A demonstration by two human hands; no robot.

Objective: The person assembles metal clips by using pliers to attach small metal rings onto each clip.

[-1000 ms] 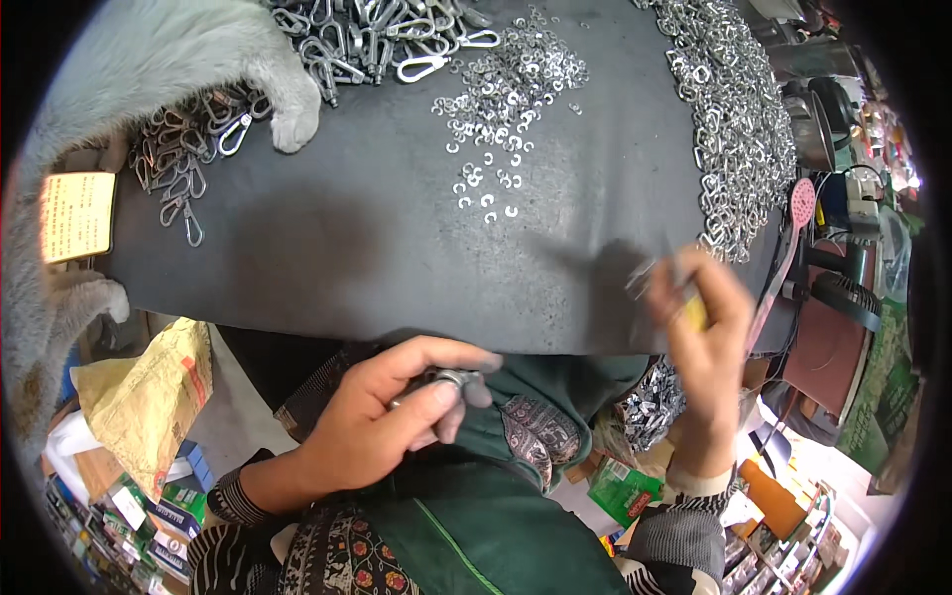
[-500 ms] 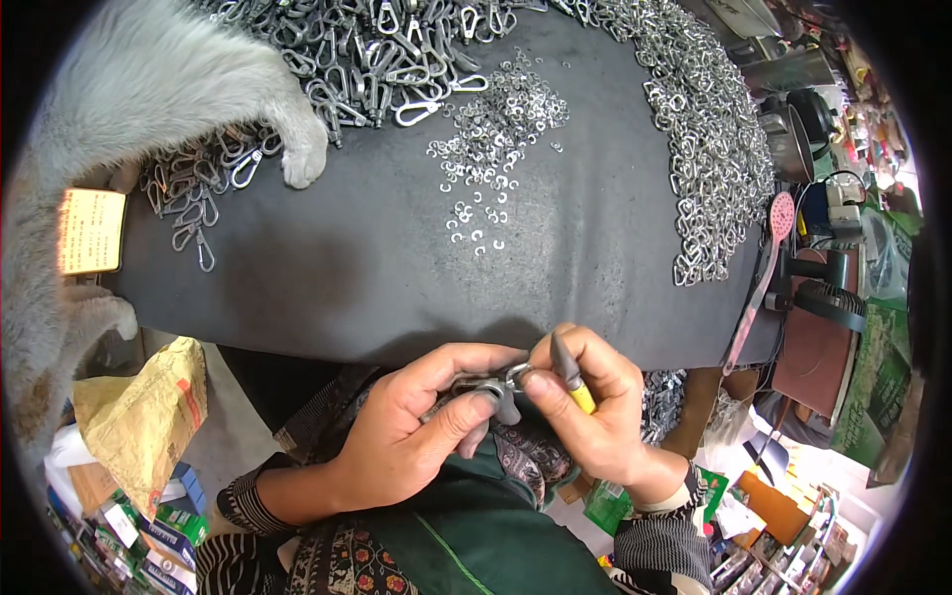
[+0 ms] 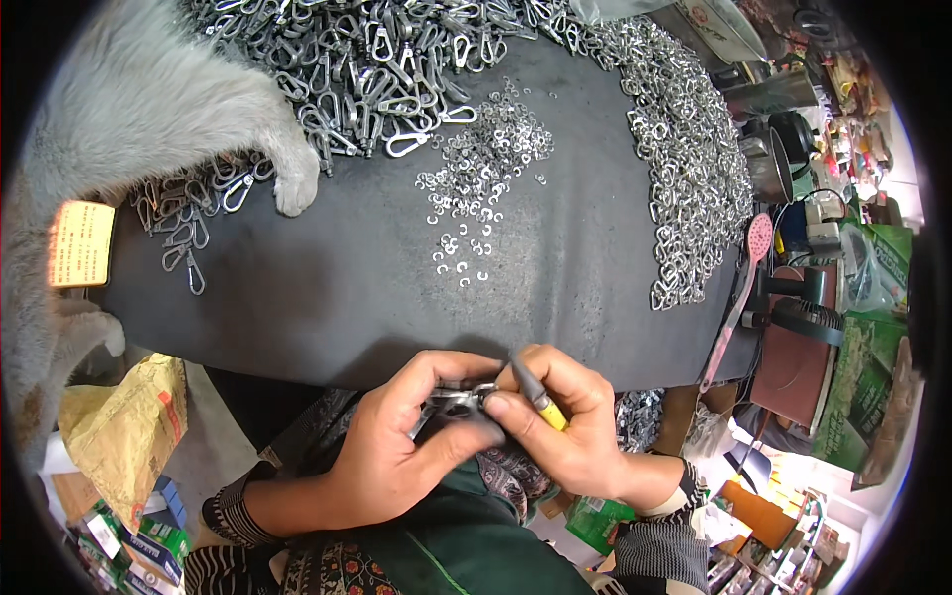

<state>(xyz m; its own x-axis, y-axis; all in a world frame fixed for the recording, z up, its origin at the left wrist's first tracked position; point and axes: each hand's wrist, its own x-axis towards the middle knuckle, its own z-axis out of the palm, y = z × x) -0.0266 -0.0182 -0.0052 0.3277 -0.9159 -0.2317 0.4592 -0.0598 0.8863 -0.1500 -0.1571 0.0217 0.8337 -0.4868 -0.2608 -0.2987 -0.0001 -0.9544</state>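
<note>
My left hand is closed around a metal snap hook, mostly covered by the fingers. Beside it, my right hand is closed on a tool with a dark tapered end and a yellow grip. The right thumb and fingertips meet the end of the hook; any small part pinched there is too hidden to tell. Both hands are together just off the near table edge. Beyond them lie small C-shaped metal rings, a large heap of snap hooks and a heap of D-shaped rings.
A grey cat stretches in from the left, one paw on the dark table beside the hooks. A pink perforated paddle leans along the right edge, near a small fan. Below left hangs a yellow paper bag.
The view has shifted slightly, so the table things sit lower and further left. My hands stay together at the hook; the left thumb is blurred by motion.
</note>
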